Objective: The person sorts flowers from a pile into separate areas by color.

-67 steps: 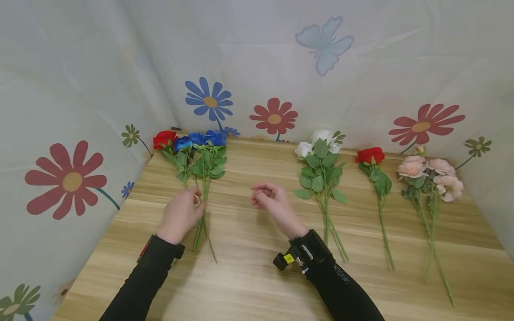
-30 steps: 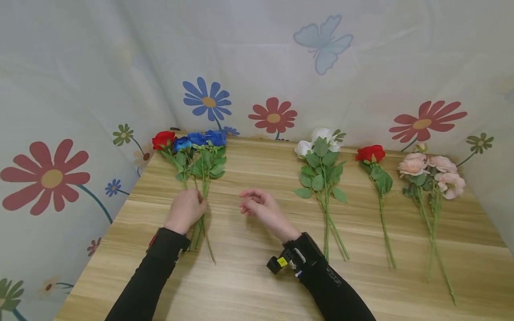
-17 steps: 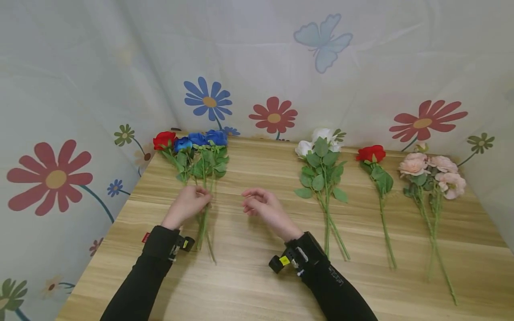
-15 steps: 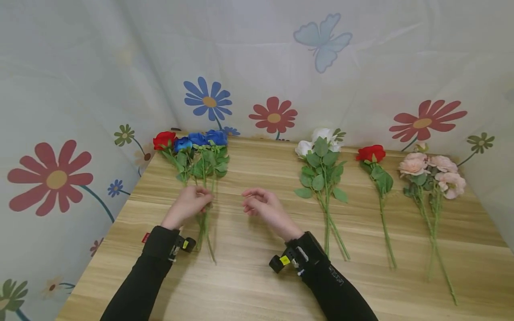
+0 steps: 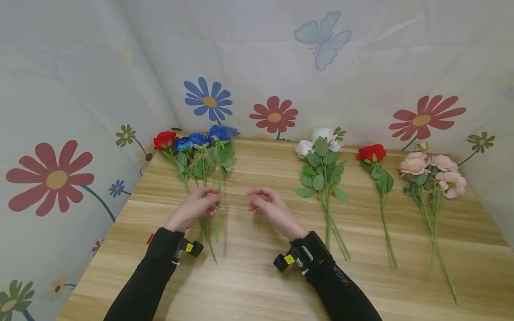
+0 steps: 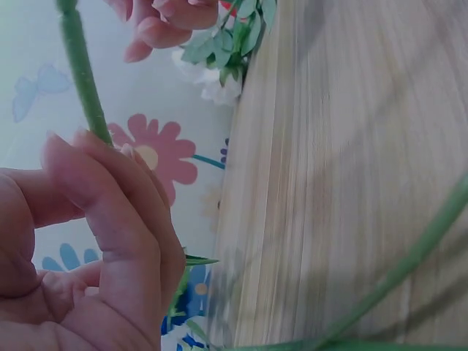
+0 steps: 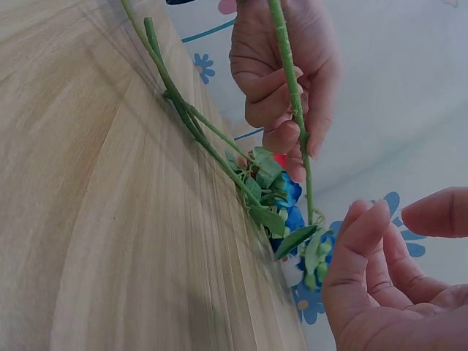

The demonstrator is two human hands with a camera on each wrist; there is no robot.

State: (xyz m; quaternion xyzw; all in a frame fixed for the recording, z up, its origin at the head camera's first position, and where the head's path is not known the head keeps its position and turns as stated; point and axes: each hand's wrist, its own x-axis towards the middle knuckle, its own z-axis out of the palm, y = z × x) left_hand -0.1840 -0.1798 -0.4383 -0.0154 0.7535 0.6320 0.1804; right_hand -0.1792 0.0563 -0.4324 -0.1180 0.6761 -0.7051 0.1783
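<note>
My left hand (image 5: 196,206) pinches the green stem (image 6: 84,80) of a blue rose (image 5: 219,133) between thumb and fingers. In the right wrist view that stem slants up past the left hand (image 7: 289,66), apart from the stems on the table. Left of it lie two more blue roses (image 5: 184,143) and a red rose (image 5: 163,140), their stems running under the left hand. My right hand (image 5: 275,211) hovers a little to the right, fingers loosely bent, with nothing in it. In the right wrist view its fingers (image 7: 358,248) are near the held rose's leaves.
On the wooden table (image 5: 249,276), white roses (image 5: 321,138) lie right of the middle. Further right come a single red rose (image 5: 370,153) and a bunch of pink flowers (image 5: 413,164). A flower-printed curtain (image 5: 241,53) stands behind and at the left.
My left hand has gripped one blue rose among the left stems and drawn it rightward, apart from the others. The right hand has shifted slightly, staying empty.
</note>
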